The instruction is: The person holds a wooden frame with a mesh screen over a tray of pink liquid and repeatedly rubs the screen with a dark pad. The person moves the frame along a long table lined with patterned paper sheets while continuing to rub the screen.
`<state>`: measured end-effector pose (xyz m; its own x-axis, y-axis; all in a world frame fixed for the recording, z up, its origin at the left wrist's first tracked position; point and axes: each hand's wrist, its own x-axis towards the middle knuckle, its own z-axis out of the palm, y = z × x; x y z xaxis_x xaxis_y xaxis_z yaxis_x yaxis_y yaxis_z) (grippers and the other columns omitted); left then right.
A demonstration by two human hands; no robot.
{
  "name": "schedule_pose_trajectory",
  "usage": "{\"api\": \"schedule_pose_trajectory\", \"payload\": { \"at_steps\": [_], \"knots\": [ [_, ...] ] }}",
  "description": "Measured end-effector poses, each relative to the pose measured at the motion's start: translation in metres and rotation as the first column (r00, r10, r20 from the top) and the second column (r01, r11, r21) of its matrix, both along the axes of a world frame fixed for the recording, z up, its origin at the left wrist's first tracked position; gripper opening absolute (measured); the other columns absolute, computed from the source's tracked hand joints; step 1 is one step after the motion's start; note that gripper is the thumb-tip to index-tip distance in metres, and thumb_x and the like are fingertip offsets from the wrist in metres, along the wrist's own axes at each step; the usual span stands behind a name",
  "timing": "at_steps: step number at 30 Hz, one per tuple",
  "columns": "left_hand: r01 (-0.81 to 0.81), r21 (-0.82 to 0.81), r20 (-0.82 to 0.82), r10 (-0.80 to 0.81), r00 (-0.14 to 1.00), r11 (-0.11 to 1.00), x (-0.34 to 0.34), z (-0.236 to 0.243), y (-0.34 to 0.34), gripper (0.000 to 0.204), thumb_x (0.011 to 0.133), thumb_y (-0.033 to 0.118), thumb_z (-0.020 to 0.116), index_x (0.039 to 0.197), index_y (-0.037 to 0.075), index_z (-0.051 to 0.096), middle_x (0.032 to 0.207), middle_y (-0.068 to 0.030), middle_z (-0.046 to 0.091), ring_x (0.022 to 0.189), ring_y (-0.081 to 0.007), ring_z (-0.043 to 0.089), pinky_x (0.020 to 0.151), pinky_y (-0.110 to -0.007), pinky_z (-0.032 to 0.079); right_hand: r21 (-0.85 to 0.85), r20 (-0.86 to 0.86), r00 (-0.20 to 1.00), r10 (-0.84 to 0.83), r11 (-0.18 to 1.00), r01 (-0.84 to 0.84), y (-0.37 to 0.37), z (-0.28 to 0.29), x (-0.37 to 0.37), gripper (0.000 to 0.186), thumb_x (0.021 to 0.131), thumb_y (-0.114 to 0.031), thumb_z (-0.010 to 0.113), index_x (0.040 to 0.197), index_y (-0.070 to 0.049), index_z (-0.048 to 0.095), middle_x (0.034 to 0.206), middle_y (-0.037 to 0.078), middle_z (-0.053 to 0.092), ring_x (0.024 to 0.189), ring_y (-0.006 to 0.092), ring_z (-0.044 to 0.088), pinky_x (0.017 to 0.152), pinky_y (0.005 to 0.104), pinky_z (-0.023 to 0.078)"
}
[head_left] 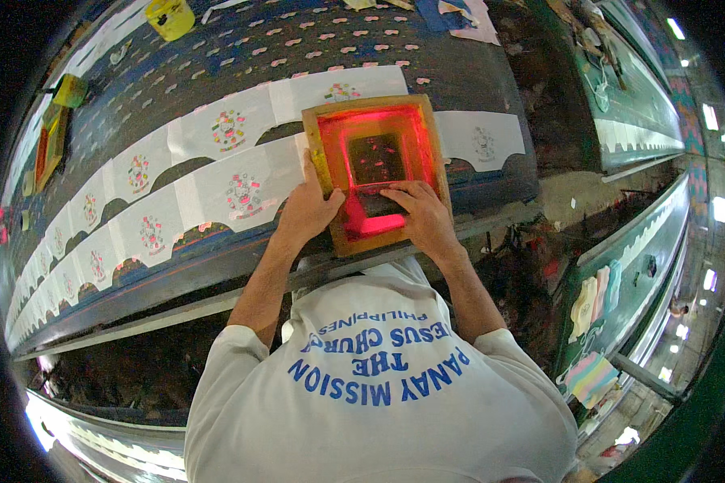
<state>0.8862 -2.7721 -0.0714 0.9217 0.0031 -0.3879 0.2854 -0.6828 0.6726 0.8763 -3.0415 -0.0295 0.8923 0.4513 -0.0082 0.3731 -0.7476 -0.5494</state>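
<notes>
A wooden screen-printing frame (437, 153) with a red-lit inside lies over the near row of white fabric pieces. My left hand (304, 211) grips its left side, with the index finger along the wood and the thumb over the inner edge. My right hand (420, 211) reaches over the lower right side and closes on a dark squeegee-like bar (366, 203) lying across the mesh. Left of the frame, a white fabric piece (278, 171) bears a grey and pink figure print. Another printed piece (483, 138) sits to the right, its print mostly grey. Fabric beneath the frame is hidden.
A second row of printed white pieces (254, 113) runs behind. Small prints dot the dark table (242, 52). A yellow tub (169, 18) stands at the far edge, and another frame (50, 149) at the far left. Green tables (632, 105) stand across the aisle on the right.
</notes>
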Motion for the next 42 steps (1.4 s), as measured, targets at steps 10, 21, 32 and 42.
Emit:
{"api": "schedule_pose_trajectory", "payload": {
  "at_steps": [10,21,32,42],
  "knots": [
    [-0.059,0.025,0.130,0.055,0.990,0.998,-0.003,0.014,-0.032,0.113,0.099,0.030,0.077,0.179,0.002,0.002,0.111,-0.0349,0.079,0.094,-0.0535,0.079,0.086,-0.058,0.065,0.006,0.115,0.987,0.111,0.994,-0.112,-0.037,0.004,0.015,0.060,0.085,-0.002,0.071,0.144,-0.012,0.072,0.144,0.009,0.069,0.132,0.0357,0.064,0.115,0.0467,0.055],
    [-0.057,0.009,0.160,0.055,0.986,0.998,0.060,0.008,-0.226,0.115,0.096,0.031,0.078,0.180,0.005,0.005,0.118,-0.0318,0.080,0.099,-0.0499,0.080,0.090,-0.056,0.064,-0.018,0.118,0.991,0.065,0.998,-0.063,-0.230,0.000,0.071,0.059,0.083,-0.002,0.074,0.142,-0.010,0.074,0.141,0.010,0.070,0.131,0.0359,0.065,0.115,0.0475,0.054],
    [-0.147,-0.061,0.064,0.151,0.986,0.987,0.079,-0.008,-0.271,0.108,0.094,0.024,0.082,0.180,0.008,0.020,0.145,-0.0252,0.074,0.128,-0.0410,0.076,0.113,-0.049,0.058,-0.008,0.110,0.985,0.133,0.991,-0.133,-0.282,-0.020,0.088,0.061,0.085,-0.001,0.073,0.145,-0.012,0.071,0.143,0.009,0.065,0.135,0.0370,0.060,0.116,0.0480,0.054],
    [-0.106,-0.066,0.132,0.114,0.985,0.992,0.076,-0.026,-0.265,0.110,0.094,0.025,0.084,0.180,0.007,0.018,0.138,-0.0226,0.078,0.125,-0.0381,0.078,0.108,-0.046,0.060,-0.001,-0.077,0.962,0.261,0.965,-0.262,-0.293,0.000,0.116,0.051,0.089,-0.002,0.073,0.139,-0.011,0.072,0.139,0.011,0.067,0.130,0.0375,0.065,0.110,0.0478,0.057]
  ]
}}
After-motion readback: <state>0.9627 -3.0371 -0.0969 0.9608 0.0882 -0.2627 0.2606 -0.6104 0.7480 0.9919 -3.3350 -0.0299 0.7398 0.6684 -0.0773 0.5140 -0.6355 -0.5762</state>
